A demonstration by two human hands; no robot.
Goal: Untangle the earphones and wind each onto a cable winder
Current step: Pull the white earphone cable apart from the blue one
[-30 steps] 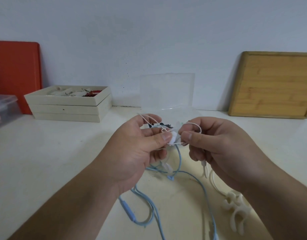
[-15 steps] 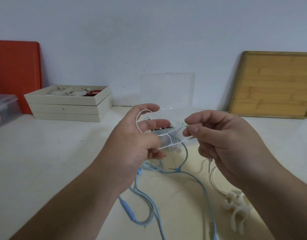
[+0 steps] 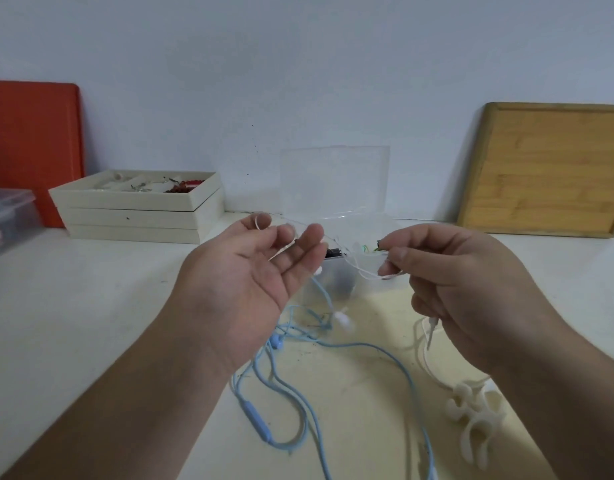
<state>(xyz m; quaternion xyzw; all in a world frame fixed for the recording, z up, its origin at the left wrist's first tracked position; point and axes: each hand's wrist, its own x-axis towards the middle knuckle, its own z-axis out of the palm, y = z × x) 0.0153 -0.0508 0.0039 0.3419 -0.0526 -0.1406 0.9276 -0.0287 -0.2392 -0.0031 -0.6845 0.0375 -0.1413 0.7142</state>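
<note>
We find the white earphone cord (image 3: 362, 270) held in the air, running crosswise between both hands. Our right hand (image 3: 447, 282) pinches its near end; our left hand (image 3: 253, 271) lies released, palm up, the cord merely looped over its fingers. The blue earphones (image 3: 291, 368) lie below on the surface (image 3: 91, 306), trailing toward us, the winder (image 3: 471, 417) under the right hand.

Left wall: red board (image 3: 32, 147) leaning
Beside it: stacked cream trays (image 3: 136, 209)
Right wall: wooden board (image 3: 547, 168) leaning
Left edge: clear bin (image 3: 7, 220)
</note>
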